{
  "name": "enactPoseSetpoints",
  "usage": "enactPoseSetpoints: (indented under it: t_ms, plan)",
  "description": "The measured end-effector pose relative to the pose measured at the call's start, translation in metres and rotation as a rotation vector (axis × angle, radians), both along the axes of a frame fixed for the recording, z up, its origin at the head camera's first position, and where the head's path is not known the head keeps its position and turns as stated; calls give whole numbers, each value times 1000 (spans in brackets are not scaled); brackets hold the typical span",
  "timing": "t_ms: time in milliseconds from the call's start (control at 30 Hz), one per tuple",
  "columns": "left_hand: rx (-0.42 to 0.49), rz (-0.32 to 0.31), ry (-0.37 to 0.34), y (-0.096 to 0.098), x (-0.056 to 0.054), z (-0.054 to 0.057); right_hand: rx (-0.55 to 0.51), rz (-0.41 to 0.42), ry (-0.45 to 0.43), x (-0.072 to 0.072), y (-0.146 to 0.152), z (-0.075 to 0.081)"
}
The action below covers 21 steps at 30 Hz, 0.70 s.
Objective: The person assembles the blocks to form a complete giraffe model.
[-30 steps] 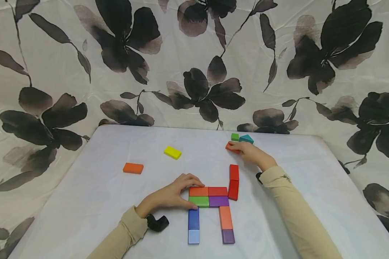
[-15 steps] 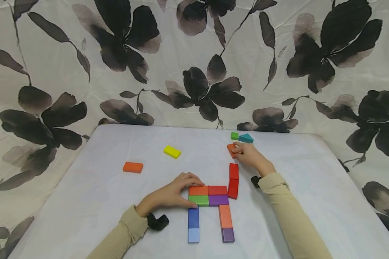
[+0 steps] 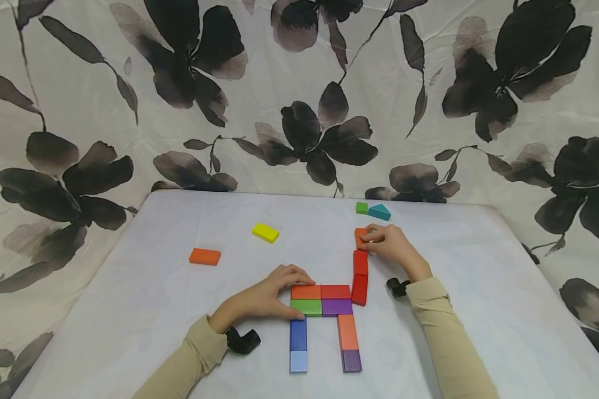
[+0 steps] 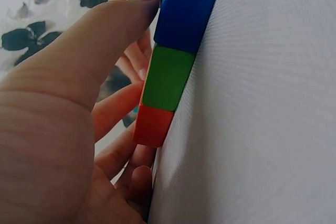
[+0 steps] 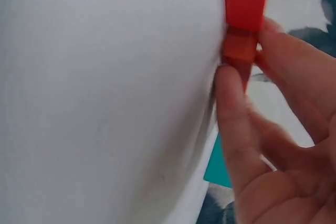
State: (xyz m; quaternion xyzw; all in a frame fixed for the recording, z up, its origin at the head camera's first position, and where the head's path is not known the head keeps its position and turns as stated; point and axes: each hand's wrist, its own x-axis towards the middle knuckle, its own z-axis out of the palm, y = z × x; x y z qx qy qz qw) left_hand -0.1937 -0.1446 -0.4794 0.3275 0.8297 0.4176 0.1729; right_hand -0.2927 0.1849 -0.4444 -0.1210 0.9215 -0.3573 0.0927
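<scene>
My right hand (image 3: 394, 246) pinches an orange block (image 3: 360, 237) between thumb and fingers. The block lies lengthwise at the far end of two red blocks (image 3: 360, 263); in the right wrist view its end meets the red one. My left hand (image 3: 264, 293) rests at the left end of a flat block layout, its thumb by the corner of the green block (image 3: 305, 308) and blue block (image 3: 298, 334). Its fingers lie along the far edge of another orange block (image 3: 304, 292). Beside these sit a red block (image 3: 335, 292) and a purple block (image 3: 336, 307).
Two legs run toward me, ending in a light blue block (image 3: 298, 361) and a dark purple block (image 3: 351, 361). Loose on the white table (image 3: 155, 321) lie an orange block (image 3: 204, 256), a yellow block (image 3: 265, 233), a green cube (image 3: 361, 208) and a teal triangle (image 3: 379, 211).
My right hand has turned the orange block lengthwise and drawn it nearer, up to the far end of the red pair. My left hand has stayed in place.
</scene>
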Motion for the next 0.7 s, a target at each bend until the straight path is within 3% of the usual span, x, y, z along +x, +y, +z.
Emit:
enactPoseSetpoints:
  t_ms: [267,700]
  plan:
    - [7,1,3,-1,-1,-1,-133,-23,0,3,7,-12]
    - [8,-6,14,-1,-2,-1,-232,-34,18,7,9,-24]
